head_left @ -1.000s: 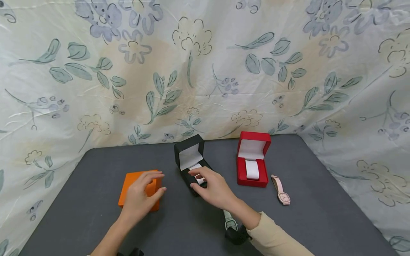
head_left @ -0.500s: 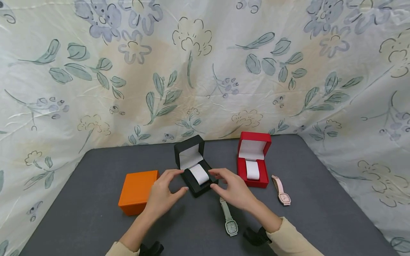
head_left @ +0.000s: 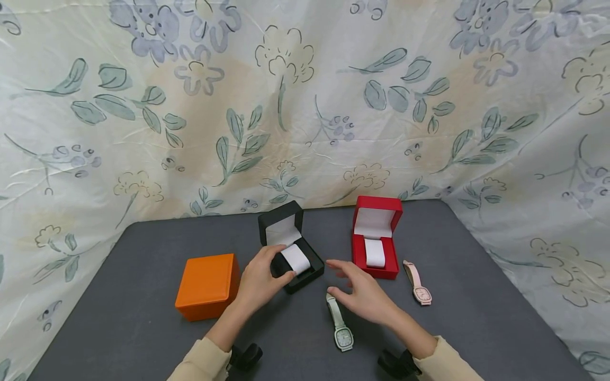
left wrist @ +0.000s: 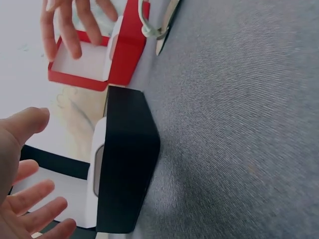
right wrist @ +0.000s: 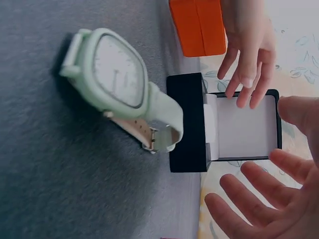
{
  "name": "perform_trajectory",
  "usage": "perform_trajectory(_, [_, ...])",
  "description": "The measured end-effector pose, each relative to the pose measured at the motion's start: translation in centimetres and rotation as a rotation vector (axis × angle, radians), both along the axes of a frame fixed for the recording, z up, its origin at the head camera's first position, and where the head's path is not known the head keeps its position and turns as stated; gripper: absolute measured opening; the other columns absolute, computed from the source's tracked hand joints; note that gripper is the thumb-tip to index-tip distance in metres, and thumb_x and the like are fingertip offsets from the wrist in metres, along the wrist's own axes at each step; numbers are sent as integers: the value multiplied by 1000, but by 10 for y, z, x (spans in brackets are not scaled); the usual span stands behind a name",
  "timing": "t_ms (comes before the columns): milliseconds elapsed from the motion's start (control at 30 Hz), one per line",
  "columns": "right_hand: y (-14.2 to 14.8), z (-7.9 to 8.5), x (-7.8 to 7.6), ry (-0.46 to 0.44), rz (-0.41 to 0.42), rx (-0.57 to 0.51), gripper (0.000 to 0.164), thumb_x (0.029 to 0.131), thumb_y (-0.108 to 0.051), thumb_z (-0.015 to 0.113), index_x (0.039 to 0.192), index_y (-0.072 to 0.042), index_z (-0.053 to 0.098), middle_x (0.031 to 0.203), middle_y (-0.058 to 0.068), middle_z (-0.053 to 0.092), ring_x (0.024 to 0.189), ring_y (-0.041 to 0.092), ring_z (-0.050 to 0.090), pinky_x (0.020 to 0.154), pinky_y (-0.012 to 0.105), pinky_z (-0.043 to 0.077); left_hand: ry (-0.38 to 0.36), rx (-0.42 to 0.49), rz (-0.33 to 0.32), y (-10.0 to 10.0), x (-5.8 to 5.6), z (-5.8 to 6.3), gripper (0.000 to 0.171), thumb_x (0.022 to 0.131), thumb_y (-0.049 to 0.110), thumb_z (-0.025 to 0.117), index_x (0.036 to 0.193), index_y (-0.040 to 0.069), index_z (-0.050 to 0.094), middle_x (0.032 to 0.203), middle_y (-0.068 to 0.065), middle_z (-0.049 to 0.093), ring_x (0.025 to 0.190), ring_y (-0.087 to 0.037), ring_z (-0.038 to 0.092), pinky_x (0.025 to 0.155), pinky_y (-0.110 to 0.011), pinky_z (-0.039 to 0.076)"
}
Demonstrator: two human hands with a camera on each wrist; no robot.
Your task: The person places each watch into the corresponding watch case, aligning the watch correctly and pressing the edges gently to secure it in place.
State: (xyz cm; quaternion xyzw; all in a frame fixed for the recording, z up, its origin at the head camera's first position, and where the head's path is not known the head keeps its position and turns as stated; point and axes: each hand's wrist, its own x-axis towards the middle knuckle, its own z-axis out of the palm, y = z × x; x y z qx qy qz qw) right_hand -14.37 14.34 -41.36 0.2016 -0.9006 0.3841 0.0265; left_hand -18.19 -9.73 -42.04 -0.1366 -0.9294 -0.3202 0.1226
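Left of the open red box (head_left: 392, 257), on the table (head_left: 143, 301): open black box (head_left: 304, 280), left hand (head_left: 261, 278) at its near left side, thumb and fingers parted, contact uncertain. Nearer, just left of the red box: right hand (head_left: 363, 294), fingers wide, holding nothing, beside the green watch (head_left: 343, 337). From the black box, expect light weight and stiff, smooth walls; grip these low, sparing the lid (head_left: 278, 214). Count three boxes, orange box (head_left: 205, 283) farthest left; two watches, pink watch (head_left: 421, 294) right of the red box; two white cushions (head_left: 296, 259).
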Motion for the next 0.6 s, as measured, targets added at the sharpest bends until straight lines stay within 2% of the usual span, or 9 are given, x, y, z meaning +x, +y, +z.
perform_trajectory(133, [6,-4,5,-12,1,7,58,81,-21,70,133,-13,46,124,6,55,103,26,59,82,44,51,-41,-44,19,6,-6,-2,60,74,38,74,126,18,54,125,-5,53,111,-27,53,85,-49,47])
perform_trajectory(267, [9,-9,10,-39,0,14,61,80,-21,71,135,-13,44,124,8,55,103,26,60,82,44,51,-51,-80,36,11,-12,-6,62,73,40,74,127,17,54,125,-7,53,110,-28,53,84,-49,47])
perform_trajectory(433, [11,-14,16,-74,-3,67,62,80,-24,70,135,-14,43,122,7,56,102,22,60,81,39,52,-44,-111,34,17,-17,-11,63,72,39,75,126,15,54,124,-9,53,110,-29,53,85,-47,47])
perform_trajectory(600, [16,-17,22,-83,-7,120,59,80,-28,70,131,-10,47,116,5,59,96,18,61,78,35,52,-20,-148,30,21,-21,-12,64,70,38,77,124,11,55,121,-10,54,106,-29,52,86,-45,46])
